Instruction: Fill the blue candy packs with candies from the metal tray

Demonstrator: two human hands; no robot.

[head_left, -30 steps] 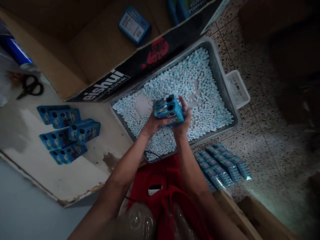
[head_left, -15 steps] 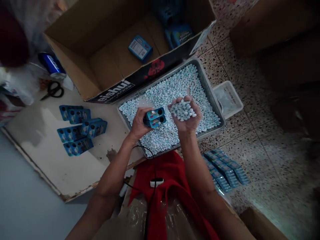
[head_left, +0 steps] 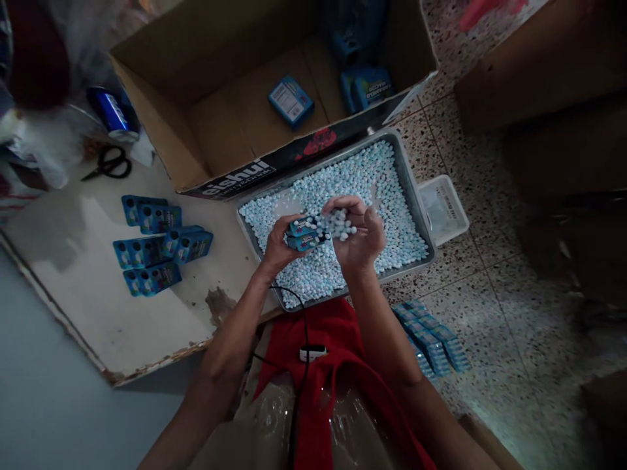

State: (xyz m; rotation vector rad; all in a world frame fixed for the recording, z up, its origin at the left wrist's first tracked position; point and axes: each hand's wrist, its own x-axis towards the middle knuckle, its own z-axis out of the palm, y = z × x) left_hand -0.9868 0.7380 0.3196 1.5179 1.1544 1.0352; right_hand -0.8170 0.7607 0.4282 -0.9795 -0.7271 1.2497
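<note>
Above a grey metal tray (head_left: 416, 202) full of pale blue candy pellets (head_left: 362, 183), the left hand (head_left: 277, 245) grips a small blue printed cardboard box (head_left: 302, 234), fingers wrapped around it. Touching the box, the right hand (head_left: 360, 235) is cupped, fingers curled around a heap of pellets.

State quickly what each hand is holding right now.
Left hand: closed around a small blue box.
Right hand: cupped around a handful of pale blue pellets, beside the box.
</note>
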